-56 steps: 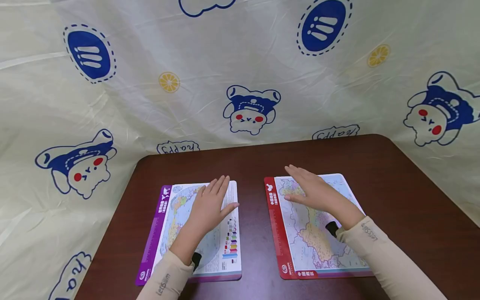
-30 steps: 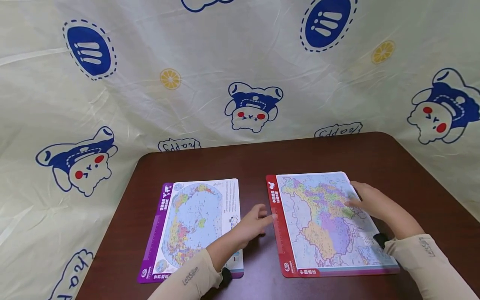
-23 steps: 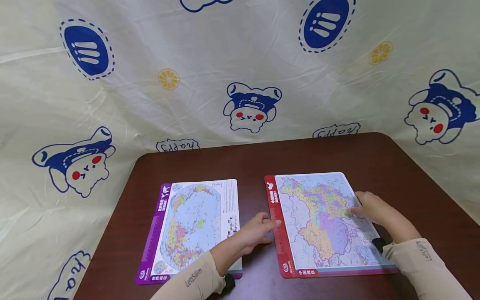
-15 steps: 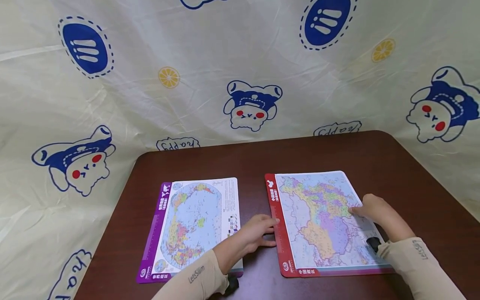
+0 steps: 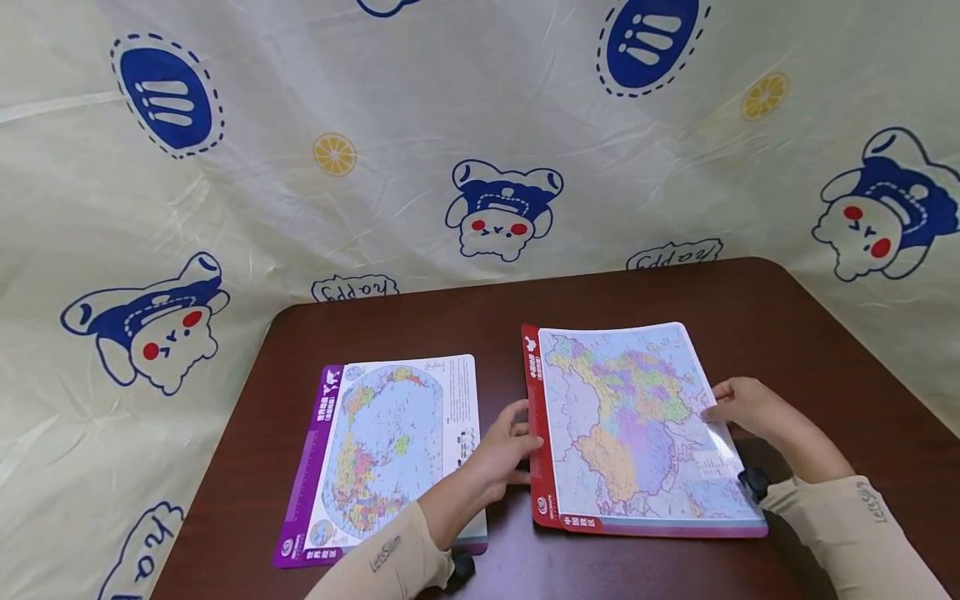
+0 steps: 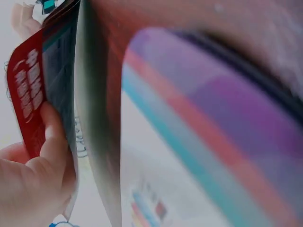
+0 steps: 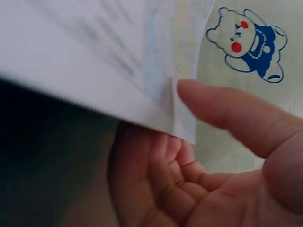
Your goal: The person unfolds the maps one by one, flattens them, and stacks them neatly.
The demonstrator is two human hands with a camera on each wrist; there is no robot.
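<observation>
A laminated China map with a red left border (image 5: 637, 425) is held between both hands, raised slightly off the table in the head view. My left hand (image 5: 498, 454) grips its red edge, thumb on top and fingers at the side and beneath. On the opposite edge, my right hand (image 5: 757, 412) pinches the map, thumb above and curled fingers underneath, as the right wrist view shows on the map sheet (image 7: 184, 56). A second laminated map, a world map with a purple border (image 5: 397, 417), lies flat on the left, partly covered by my left forearm.
Both maps are over a dark brown table (image 5: 480, 325) with rounded far corners. Behind and beside it hangs a pale curtain (image 5: 405, 225) printed with cartoon bears, blue ovals and orange slices. Black wrist cameras sit under both cuffs.
From hovering over the two maps, both hands moved right to the China map's side edges and took hold. The map has since risen and shifted slightly left. The world map stayed put.
</observation>
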